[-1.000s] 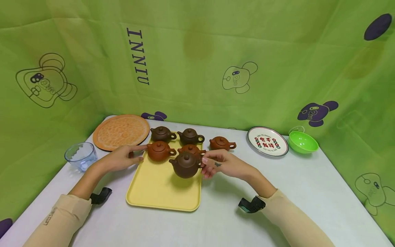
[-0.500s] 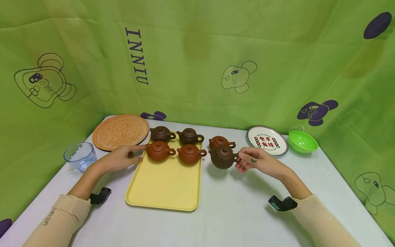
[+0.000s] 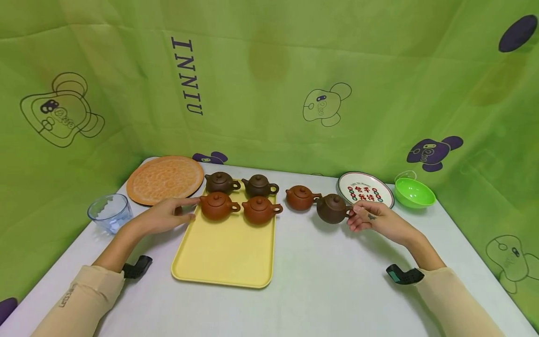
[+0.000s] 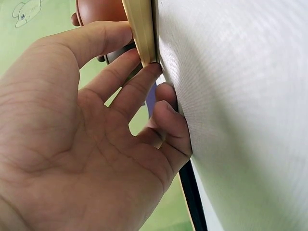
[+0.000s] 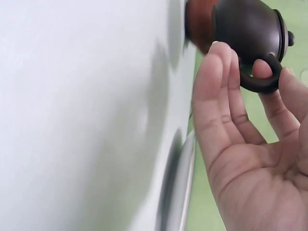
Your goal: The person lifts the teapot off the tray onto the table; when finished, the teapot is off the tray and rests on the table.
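My right hand [image 3: 376,220] pinches the handle of a dark brown teapot [image 3: 331,210], held upright just above the white table. In the right wrist view, one finger goes through the loop of the dark teapot's [image 5: 248,29] handle. Left of it sits a reddish-brown teapot [image 3: 300,198] on the table. Against the left rim of the yellow tray [image 3: 223,257], my left hand [image 3: 162,215] rests its thumb and fingertips. On the tray stand two dark teapots [image 3: 219,183] [image 3: 259,186] behind two reddish-brown teapots [image 3: 216,206] [image 3: 258,210], handles to the right.
A round orange mat [image 3: 165,180] lies at the back left, with a blue glass bowl [image 3: 110,213] in front of it. Behind my right hand are a white plate with red lettering [image 3: 364,191] and a green bowl [image 3: 414,193]. Green cloth [image 3: 261,84] walls the table's back and sides.
My right hand has carried the dark teapot from over the tray to the right, past the reddish-brown teapot on the table. My left hand has stayed at the tray's rim.
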`<move>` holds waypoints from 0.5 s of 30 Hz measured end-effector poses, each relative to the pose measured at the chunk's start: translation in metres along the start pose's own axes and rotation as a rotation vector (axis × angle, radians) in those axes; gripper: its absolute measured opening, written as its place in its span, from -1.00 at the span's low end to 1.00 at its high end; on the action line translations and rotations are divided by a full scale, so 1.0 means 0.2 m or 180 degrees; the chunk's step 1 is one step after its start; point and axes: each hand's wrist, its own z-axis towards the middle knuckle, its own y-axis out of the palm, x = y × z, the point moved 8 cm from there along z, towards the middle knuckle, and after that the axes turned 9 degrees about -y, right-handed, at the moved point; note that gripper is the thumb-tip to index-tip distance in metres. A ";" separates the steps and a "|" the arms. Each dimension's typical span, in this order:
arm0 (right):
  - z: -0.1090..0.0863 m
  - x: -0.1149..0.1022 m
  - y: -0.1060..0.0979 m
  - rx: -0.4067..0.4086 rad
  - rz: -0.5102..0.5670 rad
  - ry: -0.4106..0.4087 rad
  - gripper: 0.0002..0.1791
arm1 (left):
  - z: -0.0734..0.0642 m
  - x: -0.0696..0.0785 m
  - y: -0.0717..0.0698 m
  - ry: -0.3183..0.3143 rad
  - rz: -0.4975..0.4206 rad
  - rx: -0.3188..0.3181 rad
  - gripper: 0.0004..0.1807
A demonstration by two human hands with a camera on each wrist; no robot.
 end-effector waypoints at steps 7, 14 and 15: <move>-0.02 0.08 -0.07 0.0087 0.0052 0.0067 -0.50 | 0.00 0.00 0.00 0.0017 0.0020 0.0026 -0.39; -0.02 0.15 -0.11 0.0052 0.0165 0.0181 -0.46 | 0.00 0.00 0.00 -0.0012 0.0019 0.0028 -0.38; -0.02 0.16 -0.12 0.0045 0.0175 0.0197 -0.45 | 0.00 0.00 0.00 -0.0008 0.0015 0.0030 -0.38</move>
